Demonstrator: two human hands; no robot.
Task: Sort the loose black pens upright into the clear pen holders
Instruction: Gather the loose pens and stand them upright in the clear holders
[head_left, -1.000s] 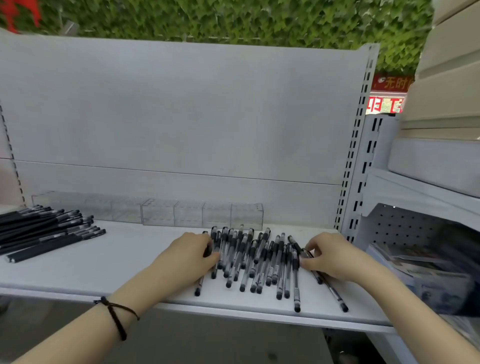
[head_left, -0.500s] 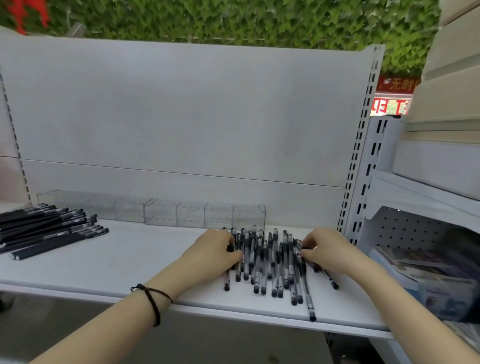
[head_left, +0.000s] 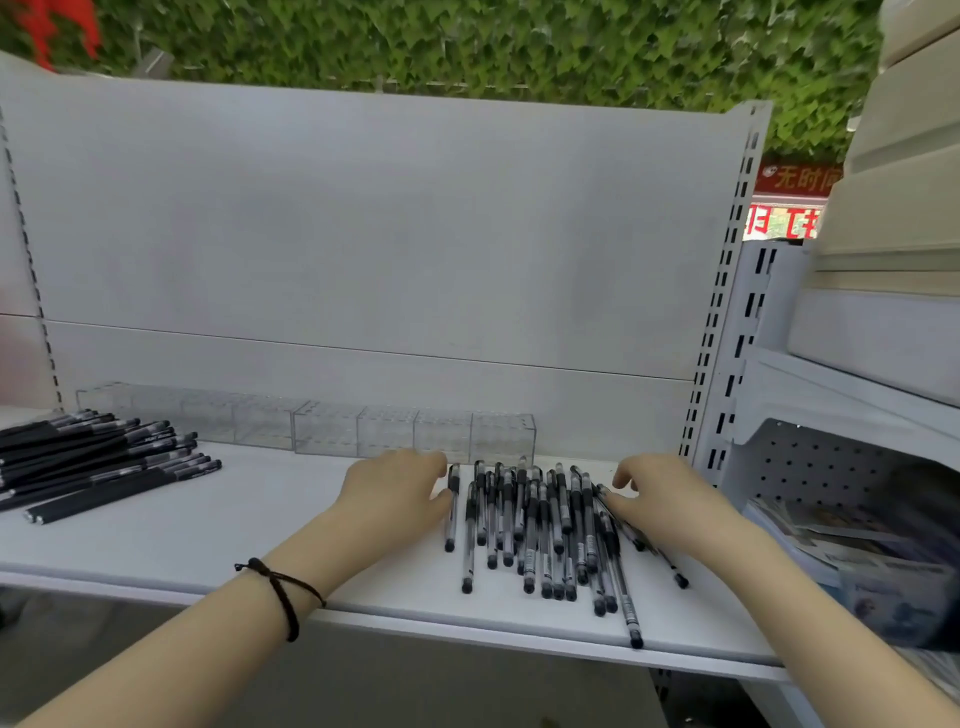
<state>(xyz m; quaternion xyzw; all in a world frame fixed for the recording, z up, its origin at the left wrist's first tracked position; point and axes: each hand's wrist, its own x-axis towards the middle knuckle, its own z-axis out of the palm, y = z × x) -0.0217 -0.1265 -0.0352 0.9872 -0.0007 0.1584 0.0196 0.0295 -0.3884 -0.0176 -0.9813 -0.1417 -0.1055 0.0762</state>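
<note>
**Blind spots around the pen pile**

Right hand (head_left: 670, 501) lies over the right side of the pen pile (head_left: 540, 525) and covers several barrels, so its grip is unclear. Left hand (head_left: 389, 493) is at the pile's left edge, fingertips hidden behind its own knuckles. Far left of the pile, the black pen stack (head_left: 93, 462) runs off frame. Behind the pile, clear holders (head_left: 384, 431) — hole pattern too faint. Far right of the pile, papers (head_left: 852, 545) — blurred, cropped.

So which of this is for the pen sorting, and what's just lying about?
For the job:
- loose pens heaped between the left hand and right hand
- clear pen holders, empty
- black pen stack at far left

Lying about:
- printed papers at lower right
- red sign
- leafy wall
</note>
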